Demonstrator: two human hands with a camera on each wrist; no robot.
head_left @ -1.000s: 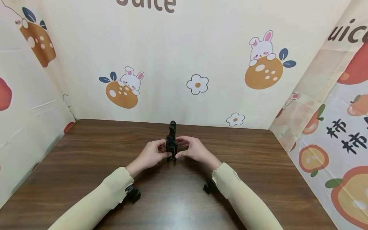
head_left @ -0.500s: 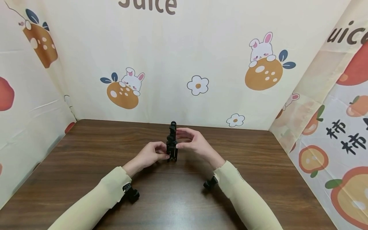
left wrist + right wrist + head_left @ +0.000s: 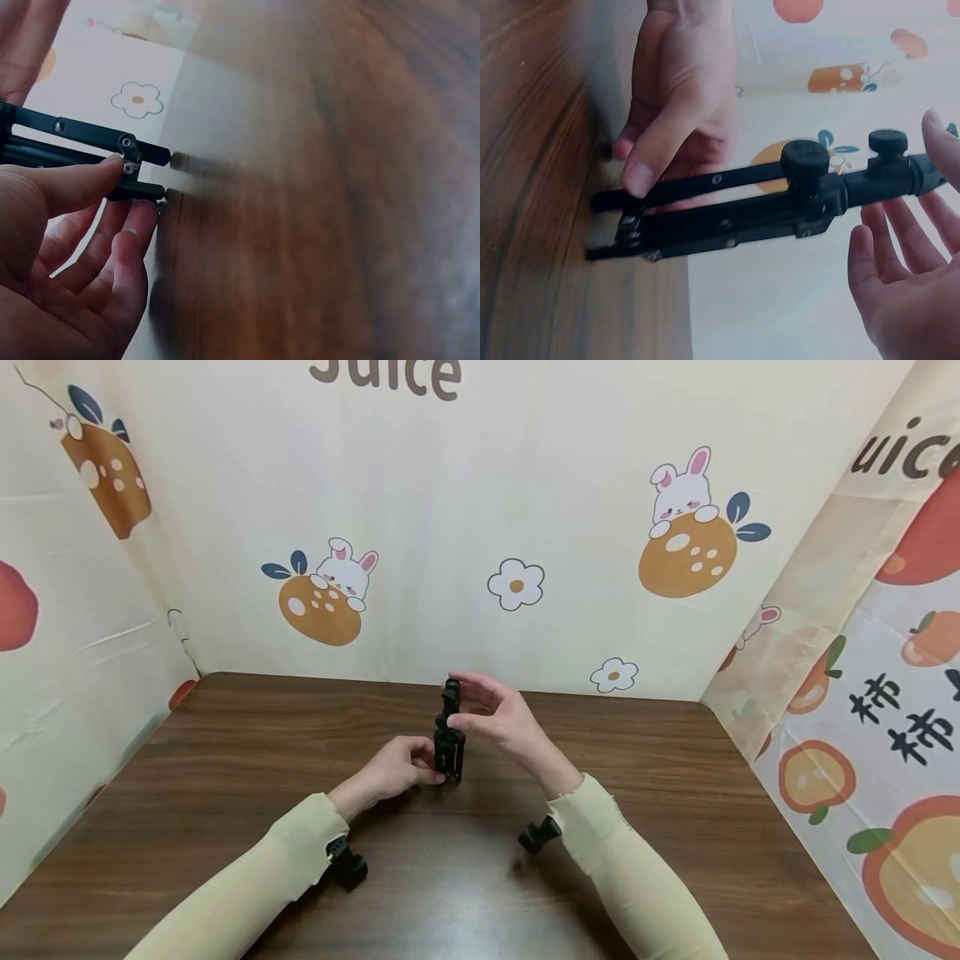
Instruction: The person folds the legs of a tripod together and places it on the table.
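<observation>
A small black tripod (image 3: 449,752), its legs folded together, stands upright on the table near the back. My left hand (image 3: 393,766) pinches the bottom of its legs between thumb and fingers. In the left wrist view the thumb lies over a small screwed joint near the tips of the tripod legs (image 3: 90,133). My right hand (image 3: 504,720) is up at the tripod's top, with thumb and fingers curled round the upper tube. In the right wrist view a large knob (image 3: 805,157) and a smaller knob (image 3: 888,142) stick out from the tripod's side.
The brown wooden table (image 3: 465,877) extends on all sides of the tripod. Behind it hangs a cream curtain (image 3: 442,510) printed with fruit and rabbits, and more printed cloth (image 3: 832,760) closes off the right side. Black camera mounts (image 3: 348,864) sit on both wrists.
The right hand has moved up from the tripod's lower body to its top. The left hand has slid slightly down the legs. The tripod stays in about the same place.
</observation>
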